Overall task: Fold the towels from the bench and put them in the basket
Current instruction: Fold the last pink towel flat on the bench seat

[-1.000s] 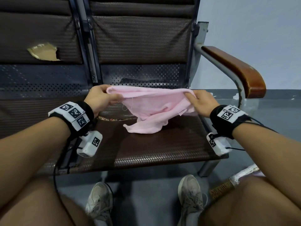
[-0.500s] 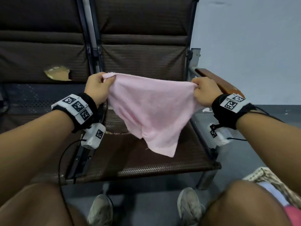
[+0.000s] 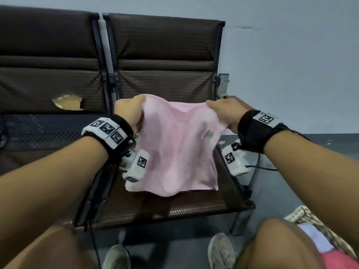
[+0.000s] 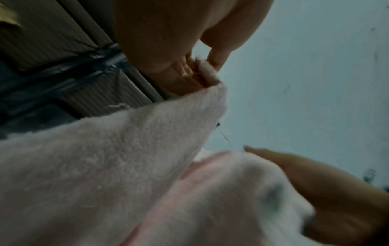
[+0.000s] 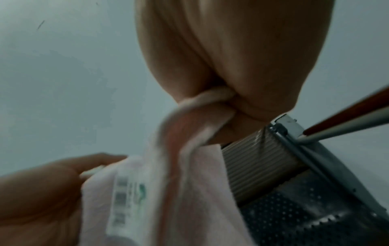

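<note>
A pink towel hangs in the air above the brown bench seat, held by its two upper corners. My left hand pinches the left corner, seen close in the left wrist view as my left hand on the towel. My right hand grips the right corner; the right wrist view shows my right hand with the towel bunched in its fingers and a white label sewn on. The woven basket sits on the floor at the lower right, partly hidden by my knee.
The bench has dark padded backs with a torn patch on the left seat's back. A metal frame post stands at the bench's right end. Folded cloths, light blue and red, lie in the basket. My feet are on the grey floor.
The towel has been lifted off the seat and spread out; it now hangs square between both hands, which have come a little closer together. The view has tilted upward.
</note>
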Motion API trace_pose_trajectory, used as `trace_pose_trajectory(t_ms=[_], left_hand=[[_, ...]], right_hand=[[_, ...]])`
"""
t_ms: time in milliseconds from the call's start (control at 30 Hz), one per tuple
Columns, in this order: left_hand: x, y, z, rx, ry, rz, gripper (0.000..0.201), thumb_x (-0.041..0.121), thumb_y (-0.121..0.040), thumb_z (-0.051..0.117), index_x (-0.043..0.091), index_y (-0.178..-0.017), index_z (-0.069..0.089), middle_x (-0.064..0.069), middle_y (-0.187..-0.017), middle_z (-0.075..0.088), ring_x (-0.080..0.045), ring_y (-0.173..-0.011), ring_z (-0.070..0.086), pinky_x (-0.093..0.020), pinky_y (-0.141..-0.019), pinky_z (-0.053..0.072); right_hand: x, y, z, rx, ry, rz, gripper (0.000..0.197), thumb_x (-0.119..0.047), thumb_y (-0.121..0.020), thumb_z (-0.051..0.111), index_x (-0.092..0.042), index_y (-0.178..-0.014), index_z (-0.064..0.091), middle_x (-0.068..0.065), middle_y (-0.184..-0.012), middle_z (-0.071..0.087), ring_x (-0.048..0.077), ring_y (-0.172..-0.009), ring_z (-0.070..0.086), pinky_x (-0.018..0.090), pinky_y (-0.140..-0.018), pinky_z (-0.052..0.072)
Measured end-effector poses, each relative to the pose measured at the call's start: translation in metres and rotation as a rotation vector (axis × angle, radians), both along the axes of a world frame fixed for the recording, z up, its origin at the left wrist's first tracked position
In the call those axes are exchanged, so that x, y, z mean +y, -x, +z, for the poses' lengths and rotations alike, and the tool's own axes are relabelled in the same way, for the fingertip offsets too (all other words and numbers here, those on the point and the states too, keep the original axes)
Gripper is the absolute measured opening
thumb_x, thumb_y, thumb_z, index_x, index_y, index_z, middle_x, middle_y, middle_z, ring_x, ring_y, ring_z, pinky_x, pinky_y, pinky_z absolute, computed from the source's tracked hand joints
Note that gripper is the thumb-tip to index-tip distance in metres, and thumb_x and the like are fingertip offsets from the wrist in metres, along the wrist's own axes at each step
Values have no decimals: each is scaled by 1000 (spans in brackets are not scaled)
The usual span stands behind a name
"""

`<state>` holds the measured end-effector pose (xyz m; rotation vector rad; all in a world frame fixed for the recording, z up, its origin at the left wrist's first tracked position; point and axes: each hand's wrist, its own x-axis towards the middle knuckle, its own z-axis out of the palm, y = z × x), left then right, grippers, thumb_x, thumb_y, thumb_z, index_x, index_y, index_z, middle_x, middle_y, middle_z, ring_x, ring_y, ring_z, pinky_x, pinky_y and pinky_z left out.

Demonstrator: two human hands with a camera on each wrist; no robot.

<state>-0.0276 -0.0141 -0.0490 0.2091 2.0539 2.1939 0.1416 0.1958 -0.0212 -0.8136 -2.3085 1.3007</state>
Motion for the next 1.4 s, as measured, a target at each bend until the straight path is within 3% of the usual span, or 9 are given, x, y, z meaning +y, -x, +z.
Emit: trace_pose_trajectory(t_ms=[267,467,567,633,733,933,1000,1200,1400], left_hand=[[27,-93,3,219,49,-471,20,22,-88,73,2,-84,76,-11,-75,66,-13,-64,58,-25,-58,49],[14,-80,-2,117,49,-470,17,6,-75,60,1,-84,73,-6,-69,65,-14,-58,59,-24,-51,50],[11,-55,-11,185,149,-318,44,-3,-75,53,13,-116,58,-6,-100,66,-21,-85,61,-39,-69,55],[9,-44,-12,140,150,-492,63,-4,-67,54,13,-128,55,-3,-108,64,-21,-92,59,-27,-66,50],[6,-28,-9,14,120,-826,49,5,-67,62,7,-115,70,-13,-115,71,-29,-108,66,-36,-89,52],[19,3,-10,156,134,-556,17,7,-78,80,13,-92,71,-10,-98,75,-22,-88,70,-33,-73,56],[26,11,-8,277,192,-458,19,12,-77,83,8,-91,70,-11,-99,74,-24,-91,71,-39,-80,58],[31,27,3,377,157,-326,18,13,-75,83,11,-89,71,-5,-92,76,-17,-88,72,-38,-81,60],[6,13,-49,322,424,-415,21,9,-73,83,16,-78,64,-3,-79,68,-15,-74,61,-29,-67,53]], right_hand=[[-58,13,-1,100,476,130,38,-33,-99,55,-1,-118,62,15,-107,71,25,-96,69,36,-84,56],[-65,4,-1,-12,342,236,24,5,-91,43,-1,-98,65,15,-88,62,23,-81,59,30,-67,50],[-62,4,-1,-39,304,359,41,12,-90,39,4,-123,63,21,-108,63,27,-95,60,35,-78,49],[-59,6,0,-61,300,439,40,12,-90,40,3,-120,64,16,-102,65,24,-91,62,29,-71,51],[-49,13,1,-91,231,490,25,1,-92,50,-10,-98,71,4,-85,70,14,-76,66,21,-59,52],[-4,26,4,-372,-376,331,24,-35,-74,84,-15,-76,73,5,-73,72,19,-63,65,35,-60,57],[8,31,4,-314,-468,239,24,-36,-79,79,-18,-68,68,-1,-63,65,13,-52,59,21,-47,49],[19,43,-6,125,-287,81,16,-30,-93,60,-27,-77,63,-3,-74,61,13,-66,57,26,-61,46],[13,37,-62,-2,-64,208,20,-25,-94,53,-16,-82,66,4,-72,61,22,-71,59,34,-66,46]])
